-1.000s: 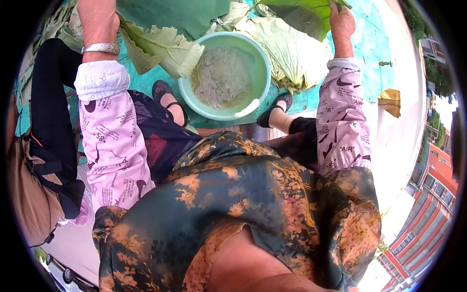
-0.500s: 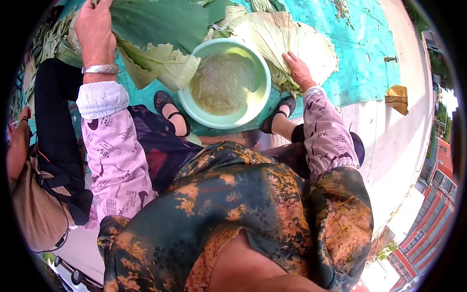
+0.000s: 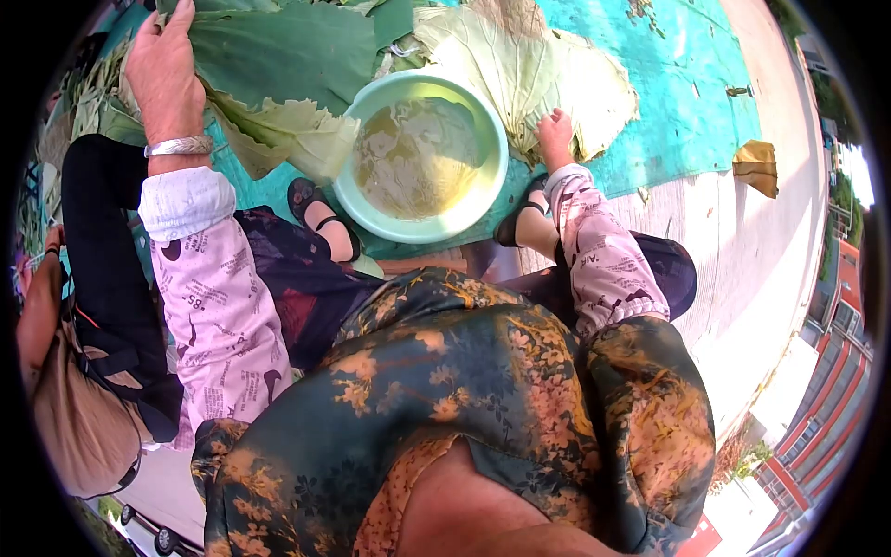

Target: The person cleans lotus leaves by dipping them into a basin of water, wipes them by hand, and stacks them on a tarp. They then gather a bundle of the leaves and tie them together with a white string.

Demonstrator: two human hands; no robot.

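At the upper left, my left hand (image 3: pixel 167 79) grips the edge of a large dark green leaf (image 3: pixel 278 56), thumb and fingers closed on it. The leaf's pale, ragged lower part (image 3: pixel 311 139) hangs beside a light green basin (image 3: pixel 343 200). Cloudy, yellowish liquid (image 3: pixel 418 167) with foam-like patches fills the basin's bottom. My right hand (image 3: pixel 555 139) is at the near edge of a broad, pale, veined leaf (image 3: pixel 520 70), right of the basin. Its fingers are curled in; what they hold, if anything, is hidden.
A turquoise sheet (image 3: pixel 687 102) lies under the leaves. More leaves (image 3: pixel 102 102) are heaped at the far left. A seated person in dark trousers (image 3: pixel 107 251) is close on my left. My feet flank the basin. A brown scrap (image 3: pixel 756 169) lies at the right.
My right hand has moved left and nearer to me, its fingers going from stretched over the pale leaf to curled. The left hand and its leaf have shifted slightly left. The liquid's surface looks different.
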